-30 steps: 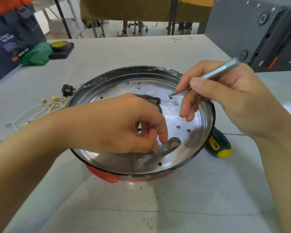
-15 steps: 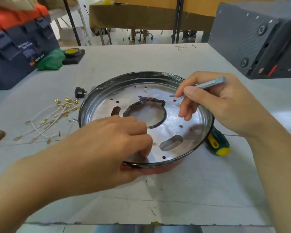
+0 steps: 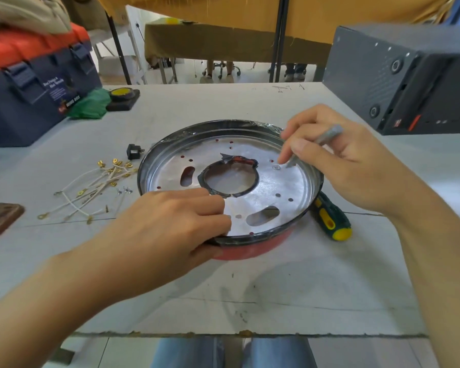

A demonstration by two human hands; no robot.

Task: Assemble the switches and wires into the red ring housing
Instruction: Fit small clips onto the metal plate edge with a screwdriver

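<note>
Two hands work over the red ring housing (image 3: 250,249), which sits on the worktop (image 3: 250,293) with a shiny perforated metal plate (image 3: 271,187) seated in its top, so only a red strip shows just below the left fingers. The left hand (image 3: 168,229) grips the near rim, fingers curled over the edge onto the plate and thumb against the outer wall. The right hand (image 3: 337,166) pinches a slim grey screwdriver (image 3: 327,136) like a pen, fingers narrow around the shaft, its tip just beside a small screw (image 3: 276,167) on the plate. To do this step well, the tip probably needs to seat squarely in the screw head and stay upright while the left fingers stop the housing from turning. Beyond the left fingers lie the white wires with brass terminals (image 3: 98,187) and a small black switch part (image 3: 134,151), none yet in the housing. Just outside the rim, below the right wrist, rests a green and yellow screwdriver (image 3: 329,220). Whether the driver tip actually touches the screw is too blurred to tell, and the housing's interior is hidden under the plate. A dark torn film (image 3: 237,160) rings the central hole. A blue and orange toolbox (image 3: 24,96) is cut off at the frame's left edge.
</note>
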